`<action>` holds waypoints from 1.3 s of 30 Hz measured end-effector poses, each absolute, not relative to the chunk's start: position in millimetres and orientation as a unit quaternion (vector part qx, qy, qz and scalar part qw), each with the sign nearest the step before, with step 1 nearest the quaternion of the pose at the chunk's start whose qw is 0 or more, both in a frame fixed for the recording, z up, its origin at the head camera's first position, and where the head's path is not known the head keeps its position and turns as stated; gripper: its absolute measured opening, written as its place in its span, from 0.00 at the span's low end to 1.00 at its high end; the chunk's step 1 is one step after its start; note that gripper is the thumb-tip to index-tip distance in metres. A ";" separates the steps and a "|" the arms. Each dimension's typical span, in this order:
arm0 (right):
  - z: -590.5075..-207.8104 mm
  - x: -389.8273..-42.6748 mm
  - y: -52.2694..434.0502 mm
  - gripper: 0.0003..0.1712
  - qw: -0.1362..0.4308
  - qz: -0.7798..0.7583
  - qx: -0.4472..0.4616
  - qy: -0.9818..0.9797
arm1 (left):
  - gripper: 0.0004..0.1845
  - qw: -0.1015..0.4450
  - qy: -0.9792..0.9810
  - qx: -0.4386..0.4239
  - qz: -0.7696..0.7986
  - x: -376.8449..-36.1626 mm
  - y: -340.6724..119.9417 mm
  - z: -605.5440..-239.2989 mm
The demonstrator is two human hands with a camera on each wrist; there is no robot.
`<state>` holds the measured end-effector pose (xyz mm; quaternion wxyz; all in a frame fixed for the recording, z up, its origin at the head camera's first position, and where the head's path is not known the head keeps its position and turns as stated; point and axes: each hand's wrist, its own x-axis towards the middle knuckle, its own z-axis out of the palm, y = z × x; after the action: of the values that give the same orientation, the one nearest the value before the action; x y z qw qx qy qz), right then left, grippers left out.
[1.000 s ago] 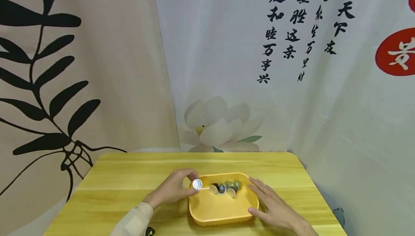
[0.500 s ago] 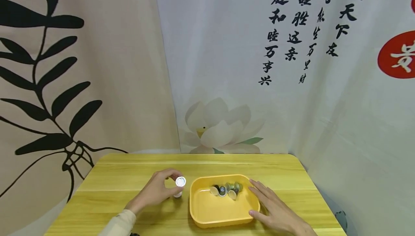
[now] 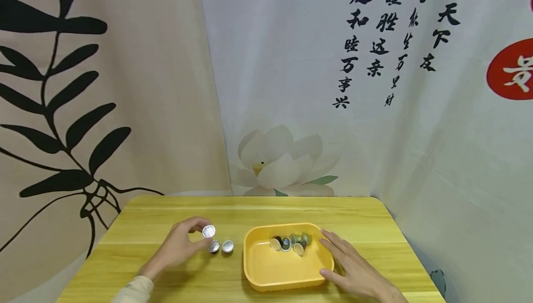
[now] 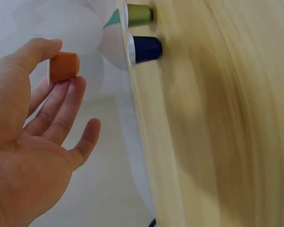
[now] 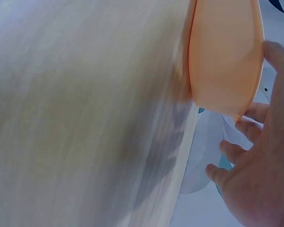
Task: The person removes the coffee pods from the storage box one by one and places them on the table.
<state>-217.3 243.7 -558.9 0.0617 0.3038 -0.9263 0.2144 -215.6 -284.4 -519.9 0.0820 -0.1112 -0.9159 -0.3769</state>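
our left hand (image 3: 176, 247) pinches an orange capsule (image 4: 64, 66) just above the table (image 3: 166, 219), beside two capsules (image 3: 220, 246) standing there. our right hand (image 3: 354, 268) rests flat, fingers straight, against the yellow tray (image 3: 287, 273).

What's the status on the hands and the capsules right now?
Left hand pinches an orange capsule. Right hand rests open against the yellow tray. Two capsules on the table.

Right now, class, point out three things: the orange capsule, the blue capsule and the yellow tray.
orange capsule (image 4: 65, 67), left wrist view, on its side wall.
blue capsule (image 4: 147, 48), left wrist view, on its side wall.
yellow tray (image 3: 287, 283), head view, on its near rim.
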 end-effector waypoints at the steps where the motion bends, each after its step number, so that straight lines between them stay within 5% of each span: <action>1: -558.9 -217.3 244.0 0.43 0.064 0.212 0.305 -0.926 | 0.18 0.084 -0.916 -0.111 -0.376 -215.3 -286.2 -520.7; 39: -561.7 -220.1 246.5 0.44 0.040 0.226 0.297 -0.927 | 0.14 0.036 -0.938 -0.078 -0.335 -205.7 -302.3 -559.8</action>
<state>-220.1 246.5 -561.7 0.0397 0.2971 -0.9270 0.2255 -205.7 -302.3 -559.8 0.0358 -0.0781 -0.9382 -0.3353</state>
